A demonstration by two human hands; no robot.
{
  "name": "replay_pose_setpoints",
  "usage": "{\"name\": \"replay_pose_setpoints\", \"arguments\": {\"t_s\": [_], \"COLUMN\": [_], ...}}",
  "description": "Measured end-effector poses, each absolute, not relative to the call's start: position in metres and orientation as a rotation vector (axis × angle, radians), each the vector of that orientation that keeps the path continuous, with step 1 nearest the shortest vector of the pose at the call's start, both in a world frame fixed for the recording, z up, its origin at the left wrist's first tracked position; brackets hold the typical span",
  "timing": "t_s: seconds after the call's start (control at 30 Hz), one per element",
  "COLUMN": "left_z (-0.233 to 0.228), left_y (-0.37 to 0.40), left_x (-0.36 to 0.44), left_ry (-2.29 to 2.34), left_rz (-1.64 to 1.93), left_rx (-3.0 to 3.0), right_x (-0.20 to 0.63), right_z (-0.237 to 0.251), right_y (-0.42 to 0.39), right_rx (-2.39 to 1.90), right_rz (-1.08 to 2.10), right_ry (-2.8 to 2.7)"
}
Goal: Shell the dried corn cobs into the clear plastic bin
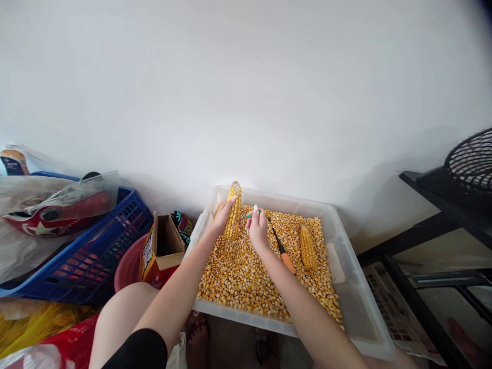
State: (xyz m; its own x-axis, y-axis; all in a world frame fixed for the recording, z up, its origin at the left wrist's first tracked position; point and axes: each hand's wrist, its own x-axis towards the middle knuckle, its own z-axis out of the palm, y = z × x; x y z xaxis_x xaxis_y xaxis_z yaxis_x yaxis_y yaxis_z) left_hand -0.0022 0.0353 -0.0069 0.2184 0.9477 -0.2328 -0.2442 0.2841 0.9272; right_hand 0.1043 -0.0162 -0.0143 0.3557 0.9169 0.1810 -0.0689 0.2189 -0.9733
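My left hand point(223, 214) is closed around an ear of corn point(232, 218), held upright over the far left part of a clear plastic bin point(326, 207). Just right of it, my right hand point(257, 228) grips a thin tool with a green handle point(253, 213), its tip pointing toward the ear. Loose yellow corn kernels point(242, 282) cover most of the bin's floor. On them lie a second ear of corn point(308, 248) at the right and a dark-bladed tool with an orange handle point(287, 261), partly hidden by my right forearm.
A blue plastic basket point(88, 256) with a red helmet point(54, 218) and plastic bags stands at the left. Between it and the bin are an open cardboard box point(165, 246) and a pink basin point(125, 261). A black metal frame point(418, 312) stands at the right; a white wall rises behind.
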Motion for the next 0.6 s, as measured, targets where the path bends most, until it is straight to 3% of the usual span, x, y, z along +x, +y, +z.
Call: {"name": "replay_pose_setpoints", "arguments": {"t_s": [0.23,0.47,0.6], "left_z": [-0.001,0.004,0.003], "left_y": [0.034,0.033,0.036], "left_x": [0.001,0.002,-0.001], "left_ry": [0.962,0.983,0.996], "left_rz": [0.995,0.959,0.969], "left_rx": [0.948,0.890,0.898], "right_x": [0.113,0.121,0.123], "right_z": [-0.014,0.001,0.002], "right_y": [-0.009,-0.012,-0.012], "right_rx": [-1.070,-1.094,-1.115], "right_rz": [1.029,0.877,1.050], "right_ry": [-0.795,-0.857,-1.052]}}
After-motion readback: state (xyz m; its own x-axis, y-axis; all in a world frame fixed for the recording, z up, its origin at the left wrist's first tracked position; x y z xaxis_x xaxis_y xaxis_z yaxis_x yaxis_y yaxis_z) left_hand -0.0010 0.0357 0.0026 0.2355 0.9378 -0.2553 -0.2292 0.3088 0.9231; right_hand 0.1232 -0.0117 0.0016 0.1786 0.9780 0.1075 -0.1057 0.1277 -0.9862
